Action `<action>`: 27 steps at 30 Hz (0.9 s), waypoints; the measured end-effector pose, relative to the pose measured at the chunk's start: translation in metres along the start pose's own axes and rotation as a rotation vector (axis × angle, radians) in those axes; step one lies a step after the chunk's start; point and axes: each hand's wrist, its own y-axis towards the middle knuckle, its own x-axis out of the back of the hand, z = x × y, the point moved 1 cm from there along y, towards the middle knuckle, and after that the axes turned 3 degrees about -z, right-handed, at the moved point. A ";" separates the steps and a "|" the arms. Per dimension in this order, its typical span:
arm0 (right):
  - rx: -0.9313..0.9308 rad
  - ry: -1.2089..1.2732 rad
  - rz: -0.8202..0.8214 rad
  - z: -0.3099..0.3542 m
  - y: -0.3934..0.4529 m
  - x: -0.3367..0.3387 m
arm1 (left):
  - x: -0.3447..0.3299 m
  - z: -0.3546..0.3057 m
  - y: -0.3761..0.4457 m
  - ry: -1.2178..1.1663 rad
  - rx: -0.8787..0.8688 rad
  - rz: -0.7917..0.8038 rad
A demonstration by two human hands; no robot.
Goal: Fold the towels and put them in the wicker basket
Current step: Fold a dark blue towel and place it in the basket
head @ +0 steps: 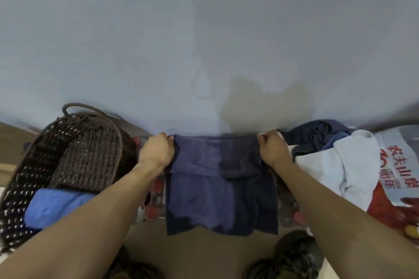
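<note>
Your grip is two hands: the left hand (157, 151) and right hand (272, 150) each pinch a top corner of one dark blue towel (221, 186) hanging between them. One wicker basket (68, 161) left of your left hand holds one folded blue towel (56, 205); one pile of unfolded towels (335, 154) lies right of your right hand.

Pale grey wall (204, 29), brown floor (204, 253)

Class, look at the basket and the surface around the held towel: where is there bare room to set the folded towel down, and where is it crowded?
Free: the wicker basket floor beyond the blue folded towel, up to its far wall. Crowded: right of the navy towel, where the unfolded pile meets the printed bag.
</note>
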 end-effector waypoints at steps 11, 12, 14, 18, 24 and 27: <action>0.266 -0.261 0.161 0.000 -0.001 0.012 | -0.005 0.009 0.004 0.161 -0.288 -0.052; 0.295 -0.272 0.164 0.000 -0.002 0.015 | -0.004 0.011 0.004 0.120 -0.297 -0.073; 0.316 -0.250 0.165 -0.002 -0.004 0.019 | -0.001 0.014 -0.002 0.037 -0.307 -0.143; 0.142 0.037 0.166 -0.003 -0.005 0.030 | 0.005 0.020 -0.016 -0.036 -0.303 -0.155; -0.069 0.595 0.381 -0.003 -0.016 0.049 | 0.023 0.017 -0.025 -0.318 -0.104 -0.047; -0.139 0.713 0.411 -0.006 -0.025 0.054 | 0.026 0.012 -0.029 -0.671 0.112 0.077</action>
